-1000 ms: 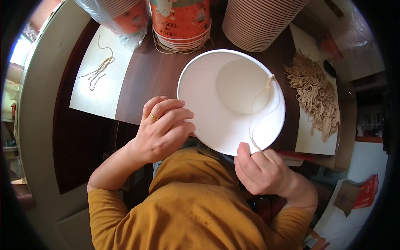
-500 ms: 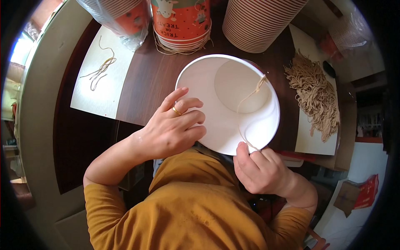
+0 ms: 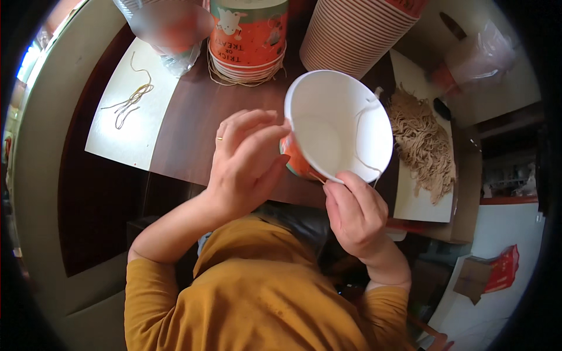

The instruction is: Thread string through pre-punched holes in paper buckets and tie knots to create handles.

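Note:
A paper bucket [image 3: 333,126], white inside and orange outside, is tilted with its mouth toward me over the dark wooden table [image 3: 187,123]. My left hand [image 3: 243,161] grips its left wall from outside. My right hand [image 3: 354,213] sits at the bucket's lower rim, pinching a thin tan string [image 3: 366,137] that loops across the white inside and up to the far rim.
A stack of orange printed buckets [image 3: 249,35] and a taller ribbed stack [image 3: 354,35] stand at the back. A pile of tan strings [image 3: 421,143] lies on white paper at right. Loose strings [image 3: 132,99] rest on white paper at left. A plastic bag [image 3: 170,26] sits back left.
The bucket went from lying mouth-up to tilted on its side, shifted right, showing its orange outside. My left hand moved from its rim to its outer wall. My right hand stayed at the lower rim.

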Demonstrator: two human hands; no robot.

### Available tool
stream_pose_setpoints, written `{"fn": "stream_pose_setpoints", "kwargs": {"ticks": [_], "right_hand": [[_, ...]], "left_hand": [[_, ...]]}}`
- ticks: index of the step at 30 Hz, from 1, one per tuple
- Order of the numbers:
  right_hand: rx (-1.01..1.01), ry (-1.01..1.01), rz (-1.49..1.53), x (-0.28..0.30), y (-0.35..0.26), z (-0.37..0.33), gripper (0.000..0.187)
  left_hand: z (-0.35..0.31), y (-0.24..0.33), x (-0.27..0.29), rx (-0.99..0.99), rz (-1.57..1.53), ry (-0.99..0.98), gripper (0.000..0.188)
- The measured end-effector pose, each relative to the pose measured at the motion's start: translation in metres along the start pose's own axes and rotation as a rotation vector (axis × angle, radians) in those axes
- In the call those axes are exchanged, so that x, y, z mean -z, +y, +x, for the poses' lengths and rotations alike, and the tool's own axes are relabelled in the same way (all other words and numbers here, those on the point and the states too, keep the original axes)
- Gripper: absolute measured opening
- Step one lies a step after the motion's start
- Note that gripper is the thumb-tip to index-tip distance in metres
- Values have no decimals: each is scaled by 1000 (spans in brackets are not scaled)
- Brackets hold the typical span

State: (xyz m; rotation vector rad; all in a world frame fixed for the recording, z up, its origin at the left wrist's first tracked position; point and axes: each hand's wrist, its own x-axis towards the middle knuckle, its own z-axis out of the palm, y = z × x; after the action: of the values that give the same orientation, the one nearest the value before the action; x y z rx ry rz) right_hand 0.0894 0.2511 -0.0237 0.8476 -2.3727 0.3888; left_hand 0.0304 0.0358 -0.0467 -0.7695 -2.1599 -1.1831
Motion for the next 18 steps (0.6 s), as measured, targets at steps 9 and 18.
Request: {"fn": "stream_pose_setpoints", "kwargs": {"ticks": [9,18], "right_hand": [[-206,92,55,1,-5,9,21],[-332,111,142,0,-3,11,18]], "left_hand": [[-20,3,-48,172,-369,184,36],[-17,0,-66,-122,-72,227,52]]}}
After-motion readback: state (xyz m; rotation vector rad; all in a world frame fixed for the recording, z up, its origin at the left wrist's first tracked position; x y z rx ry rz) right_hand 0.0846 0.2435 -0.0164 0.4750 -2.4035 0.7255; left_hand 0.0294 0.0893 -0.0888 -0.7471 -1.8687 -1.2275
